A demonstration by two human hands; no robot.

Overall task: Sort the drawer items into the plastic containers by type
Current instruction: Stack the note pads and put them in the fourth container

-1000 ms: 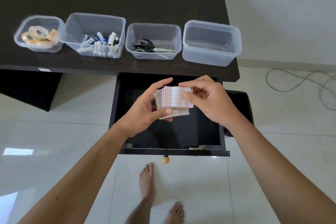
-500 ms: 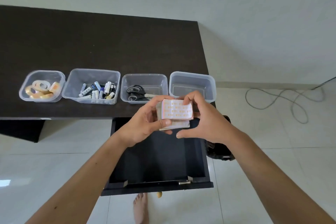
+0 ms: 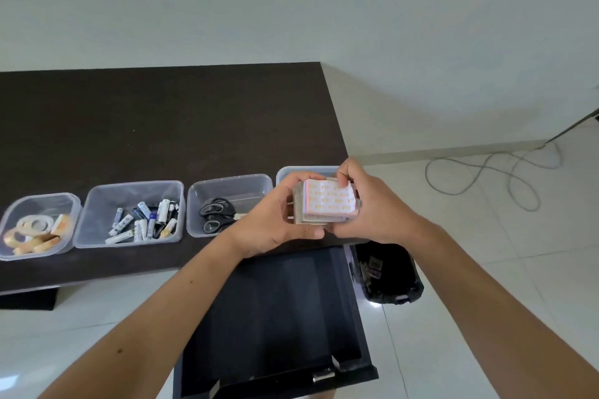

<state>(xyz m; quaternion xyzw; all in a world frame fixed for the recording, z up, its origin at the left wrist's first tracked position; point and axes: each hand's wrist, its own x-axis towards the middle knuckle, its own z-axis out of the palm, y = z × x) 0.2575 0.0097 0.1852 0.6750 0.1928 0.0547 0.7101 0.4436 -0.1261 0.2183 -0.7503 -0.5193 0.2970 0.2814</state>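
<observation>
Pale paper sheets printed with rows of small orange marks form a stack (image 3: 327, 202) held up between both hands in the head view, in front of the rightmost of four clear containers. The left hand (image 3: 275, 220) grips the stack from the left: its fingers curl over the top left corner and its thumb (image 3: 308, 232) lies along under the bottom edge. The right hand (image 3: 372, 207) grips it from the right, fingers curled over the top right corner and pressed onto the top sheet, with the lower fingers tucked under the stack beside the left thumb. Neither hand is spread; both close round the paper.

Behind the hands, the rightmost container (image 3: 304, 171) shows only its far rim and left corner, so what it holds cannot be told. To its left stands a container (image 3: 227, 185) with black-handled scissors (image 3: 215, 212). Next comes a larger container (image 3: 129, 191) with a heap of batteries (image 3: 146, 220), and at the far left a rounded one (image 3: 39, 201) with rolls of tape (image 3: 35, 230). All four stand in a row near the front edge of a dark brown desk (image 3: 162, 126).

Below the hands a black drawer (image 3: 278, 327) is pulled out over the white tiled floor, and a black bin (image 3: 389, 272) stands just beside it on the right. A grey cable (image 3: 486, 168) loops across the floor further right.
</observation>
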